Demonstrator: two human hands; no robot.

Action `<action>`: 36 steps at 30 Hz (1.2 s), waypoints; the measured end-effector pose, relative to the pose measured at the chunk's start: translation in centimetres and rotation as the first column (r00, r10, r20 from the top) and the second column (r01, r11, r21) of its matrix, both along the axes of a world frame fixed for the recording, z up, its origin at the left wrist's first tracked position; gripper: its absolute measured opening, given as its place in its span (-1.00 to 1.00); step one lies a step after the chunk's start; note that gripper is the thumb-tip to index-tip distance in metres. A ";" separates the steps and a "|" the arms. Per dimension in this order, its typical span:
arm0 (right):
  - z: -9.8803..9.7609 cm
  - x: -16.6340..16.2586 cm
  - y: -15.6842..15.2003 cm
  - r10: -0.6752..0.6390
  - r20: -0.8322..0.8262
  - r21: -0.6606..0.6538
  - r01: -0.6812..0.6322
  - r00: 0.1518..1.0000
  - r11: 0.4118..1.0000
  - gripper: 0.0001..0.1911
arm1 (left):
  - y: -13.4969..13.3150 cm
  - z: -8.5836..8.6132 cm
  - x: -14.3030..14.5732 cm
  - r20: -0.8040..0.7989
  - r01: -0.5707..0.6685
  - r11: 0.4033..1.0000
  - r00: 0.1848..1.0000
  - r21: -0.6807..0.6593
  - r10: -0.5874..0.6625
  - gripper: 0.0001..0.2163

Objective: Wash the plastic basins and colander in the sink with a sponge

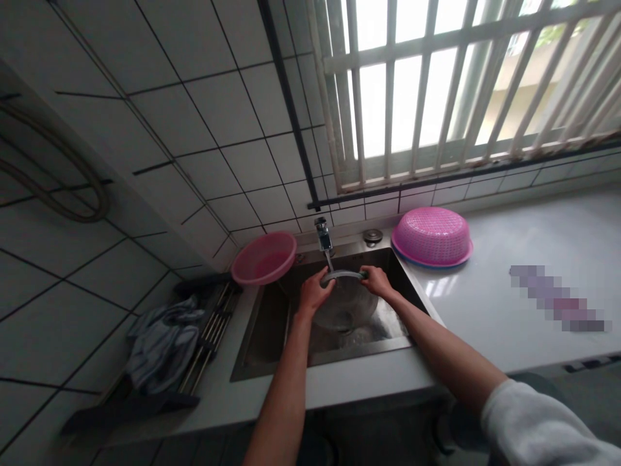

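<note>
Over the stainless steel sink (405, 285), both hands grip a round, grey-rimmed vessel (342, 275) at opposite sides of its rim. My left hand (314, 292) is closed on the left end of the rim, and my right hand (377, 281) on the right end. The rim sits just below the tap (323, 234), whose thin stream runs down to it. Below the rim a rounded greyish body shows dimly; whether all of it belongs to the vessel I cannot tell. The fingertips behind the rim are partly hidden.
A pink basin (264, 257) rests at the sink's back left corner. On the white counter (509, 233) to the right lies an upturned pink basket (431, 236). A metal drain strainer (372, 235) is behind the sink. Striped cloth (167, 343) lies on a rack at left.
</note>
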State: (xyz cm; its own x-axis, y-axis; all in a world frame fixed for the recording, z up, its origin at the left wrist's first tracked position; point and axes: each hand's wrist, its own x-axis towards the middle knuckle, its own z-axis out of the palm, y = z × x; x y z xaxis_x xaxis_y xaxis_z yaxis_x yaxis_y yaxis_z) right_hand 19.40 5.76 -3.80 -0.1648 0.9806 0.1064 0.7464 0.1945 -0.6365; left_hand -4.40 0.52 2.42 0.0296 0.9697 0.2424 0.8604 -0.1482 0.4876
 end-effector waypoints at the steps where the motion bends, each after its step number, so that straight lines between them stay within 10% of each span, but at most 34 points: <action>1: 0.1 0.1 0.0 -0.011 -0.017 0.013 0.011 1.000 1.000 -0.80 | 0.1 0.2 -0.4 0.062 -0.023 1.000 0.998 0.017 0.022 -0.55; 8: 0.8 0.2 0.1 -0.015 -0.146 0.066 0.024 0.989 0.998 -0.82 | 0.9 5.5 -2.1 0.201 -0.158 0.940 0.975 0.303 0.099 -0.67; 17: 0.8 0.6 0.0 0.029 -0.182 0.065 -0.017 0.983 0.998 -0.87 | 5.2 11.8 1.5 -0.060 0.207 0.893 0.978 0.398 -0.200 -0.50; 25: 1.6 1.1 -0.2 -0.027 -0.117 0.043 0.032 0.993 0.999 -0.83 | 3.2 9.6 1.9 -0.083 0.187 0.897 0.982 0.401 -0.168 -0.50; 29: 1.9 1.5 -0.2 0.012 -0.157 0.030 -0.007 0.988 1.000 -0.84 | -0.6 6.0 -1.6 0.060 -0.054 0.891 0.998 0.452 0.030 -0.55; 36: 1.9 0.8 0.1 0.264 -0.281 0.086 -0.250 0.923 0.964 -0.91 | -0.8 -0.1 -6.3 -0.034 0.089 0.989 0.995 -0.117 -0.093 -0.22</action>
State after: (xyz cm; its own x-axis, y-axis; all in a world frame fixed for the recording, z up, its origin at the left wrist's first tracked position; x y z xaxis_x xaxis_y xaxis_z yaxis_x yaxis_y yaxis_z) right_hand 20.20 5.87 -1.92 -0.3657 0.9012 0.2328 0.4527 0.3907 -0.8015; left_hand -10.74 -0.30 2.35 0.1262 0.9839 0.1264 0.8648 -0.1715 0.4720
